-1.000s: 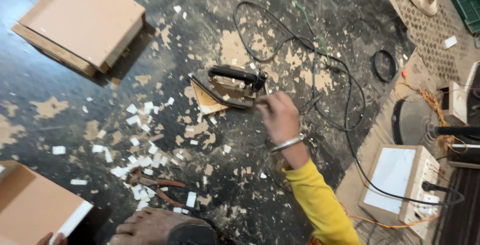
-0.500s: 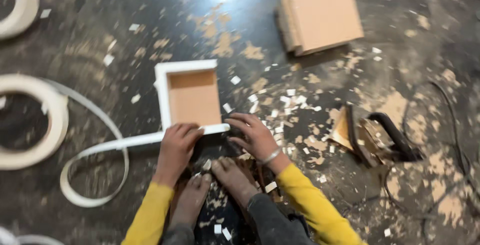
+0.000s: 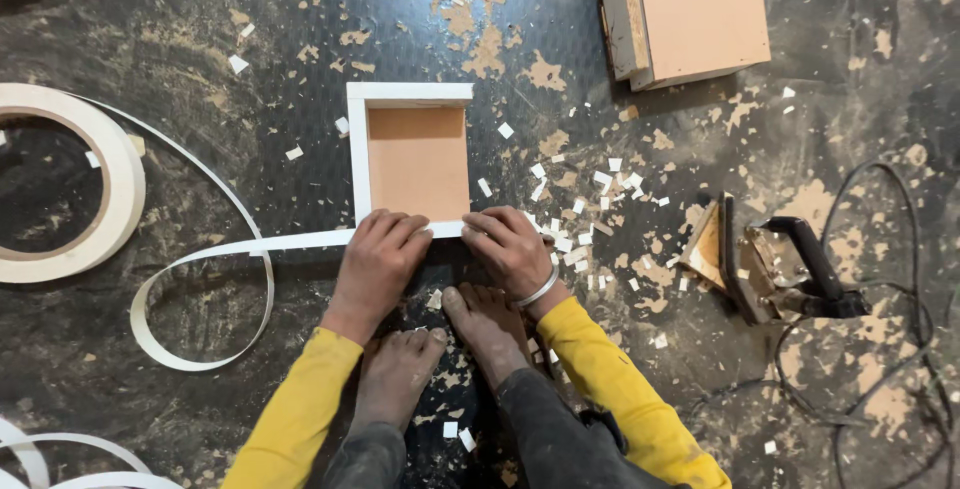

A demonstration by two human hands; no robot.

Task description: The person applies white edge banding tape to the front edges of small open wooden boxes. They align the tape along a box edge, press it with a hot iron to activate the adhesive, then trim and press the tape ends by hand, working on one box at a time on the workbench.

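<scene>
A small square wooden box [image 3: 417, 159] with white-edged walls lies open side up on the dark floor. My left hand [image 3: 376, 261] presses down on the box's near edge, over a white edge-banding strip [image 3: 215, 249] that runs off to the left. My right hand [image 3: 512, 247], a metal bangle on its wrist, presses the same near edge at the box's right corner. Both hands lie flat with fingers bent over the edge. My two bare feet [image 3: 440, 349] rest just behind the hands.
A large roll of white banding [image 3: 110, 189] lies at the left. A second brown board box [image 3: 690, 17] sits at the upper right. An old clothes iron [image 3: 770, 264] with a black cord [image 3: 905, 349] stands tipped at the right. White offcuts litter the floor.
My view swung left from the iron to the box. My right hand left the iron and joined my left hand on the box's near edge; both have settled there.
</scene>
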